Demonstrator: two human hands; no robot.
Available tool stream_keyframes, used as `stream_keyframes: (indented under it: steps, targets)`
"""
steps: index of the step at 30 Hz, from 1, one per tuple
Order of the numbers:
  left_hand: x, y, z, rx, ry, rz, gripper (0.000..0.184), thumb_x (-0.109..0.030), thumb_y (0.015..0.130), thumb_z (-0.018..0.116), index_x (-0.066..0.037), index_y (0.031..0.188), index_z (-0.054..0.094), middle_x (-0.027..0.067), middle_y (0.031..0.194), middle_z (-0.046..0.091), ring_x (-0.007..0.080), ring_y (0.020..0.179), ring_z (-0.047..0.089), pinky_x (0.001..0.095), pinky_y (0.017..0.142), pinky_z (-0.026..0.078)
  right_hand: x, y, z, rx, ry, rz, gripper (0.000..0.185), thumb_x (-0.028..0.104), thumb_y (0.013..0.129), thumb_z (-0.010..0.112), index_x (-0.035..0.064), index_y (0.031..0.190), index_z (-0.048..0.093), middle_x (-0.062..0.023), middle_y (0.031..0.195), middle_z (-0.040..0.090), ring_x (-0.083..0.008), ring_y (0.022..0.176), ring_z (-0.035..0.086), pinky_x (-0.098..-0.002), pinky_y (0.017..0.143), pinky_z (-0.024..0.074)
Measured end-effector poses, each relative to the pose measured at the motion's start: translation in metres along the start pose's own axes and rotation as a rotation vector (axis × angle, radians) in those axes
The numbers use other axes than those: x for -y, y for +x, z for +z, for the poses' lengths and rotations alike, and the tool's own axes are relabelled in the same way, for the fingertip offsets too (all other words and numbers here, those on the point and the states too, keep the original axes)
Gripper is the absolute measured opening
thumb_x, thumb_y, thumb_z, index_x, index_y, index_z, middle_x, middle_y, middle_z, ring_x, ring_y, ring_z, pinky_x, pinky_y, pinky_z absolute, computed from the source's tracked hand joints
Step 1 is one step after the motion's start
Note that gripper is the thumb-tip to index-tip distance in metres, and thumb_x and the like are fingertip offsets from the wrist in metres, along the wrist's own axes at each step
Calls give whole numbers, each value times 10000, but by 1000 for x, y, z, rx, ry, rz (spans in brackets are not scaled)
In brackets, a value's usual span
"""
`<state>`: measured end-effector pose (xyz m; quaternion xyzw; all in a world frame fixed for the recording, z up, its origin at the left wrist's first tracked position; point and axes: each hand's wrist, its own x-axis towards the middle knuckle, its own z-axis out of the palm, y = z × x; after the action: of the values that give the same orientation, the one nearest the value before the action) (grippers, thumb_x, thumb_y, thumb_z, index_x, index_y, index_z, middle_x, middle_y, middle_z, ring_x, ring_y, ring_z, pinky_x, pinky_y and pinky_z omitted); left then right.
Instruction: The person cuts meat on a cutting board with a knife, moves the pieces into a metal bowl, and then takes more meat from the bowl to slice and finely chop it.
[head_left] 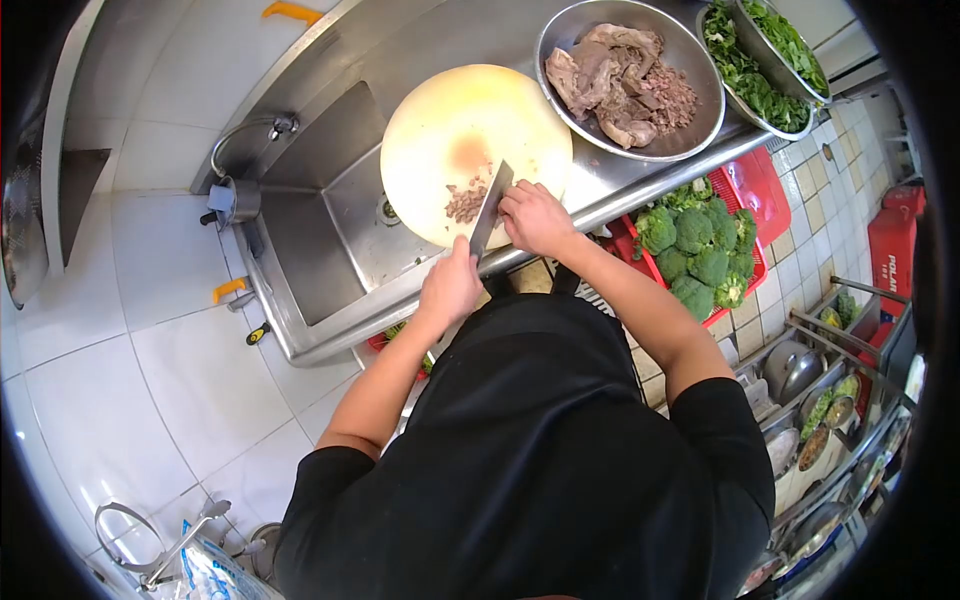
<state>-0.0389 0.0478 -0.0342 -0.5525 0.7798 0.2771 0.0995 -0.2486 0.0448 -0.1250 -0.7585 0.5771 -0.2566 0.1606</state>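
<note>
My left hand is closed around the handle end of a cleaver at the near edge of a round, pale yellow chopping board. The blade points away from me across the board. Against its right side, my right hand has its fingers curled down; what they hold, if anything, is hidden. Chopped meat lies in a small heap just left of the blade. Beyond my right hand, a steel bowl contains large pieces of cooked meat and a pile of chopped bits.
The board sits over a steel sink. At upper right are bowls of leafy greens. A red basket of broccoli stands below the counter edge. Shelving with food containers is at right; a tap is at left.
</note>
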Motion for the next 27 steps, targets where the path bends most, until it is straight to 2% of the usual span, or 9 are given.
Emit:
stream_keyframes:
  steps: [2,5,8,11,16,21,23,24,27]
  targets:
    - [-7,9,-12,-10,16,37,226,-180,1053,523,-1,1174,454,350,854,695,561,860,686,648,799,527,0,0,-7,43,-6,-15,148,148,847,667,61,960,706,-94,1007,661,-288,1054,610,-422,940,493]
    - [-7,-17,-30,49,39,24,214,-178,1053,529,0,1142,452,351,847,691,558,863,686,646,788,527,-2,-1,-7,-55,30,11,136,150,854,664,66,951,711,-94,1008,666,-284,1046,620,-422,935,493]
    - [-3,-21,3,42,0,-52,201,-170,1053,524,5,1122,452,352,852,690,556,870,687,641,786,526,-3,-6,-1,-17,-7,19,128,143,856,662,68,946,712,-95,1015,674,-281,1046,624,-423,932,494]
    - [-9,1,-2,-38,-14,56,205,-162,1050,523,7,1141,453,354,864,694,554,864,689,641,789,526,-3,-4,-6,41,-54,1,133,141,857,661,65,951,717,-89,1013,680,-279,1046,628,-426,930,500]
    - [-8,-27,-22,121,23,-26,224,-181,1047,540,0,1137,445,367,862,687,572,852,678,654,786,518,-5,-8,-4,-4,-45,2,120,148,863,664,71,932,724,-80,999,685,-271,1046,636,-420,923,510]
    - [7,7,7,-31,-135,95,262,-205,1052,541,-16,1218,469,374,872,679,578,842,669,642,780,523,-7,-8,-9,47,-29,13,103,134,850,677,63,913,717,-84,957,686,-289,1029,640,-434,933,513]
    - [24,15,-9,-88,-197,187,287,-220,1051,553,-27,1250,480,387,891,673,589,844,658,630,770,527,-6,-11,-13,28,128,129,178,133,856,680,40,1006,703,-131,1048,683,-327,1103,625,-459,992,497]
    - [56,23,4,-200,-219,290,298,-265,1074,560,-63,1285,505,290,794,683,483,660,677,548,611,546,-5,-9,-15,12,206,188,220,132,859,681,28,1052,696,-155,1093,682,-346,1139,617,-472,1021,489]
    - [94,1,-30,62,-883,-132,268,-292,1103,543,-106,1294,515,128,663,591,287,472,583,430,452,492,5,-11,-10,-249,221,222,406,130,882,678,-18,1256,619,-266,1336,595,-428,1316,527,-506,1144,424]
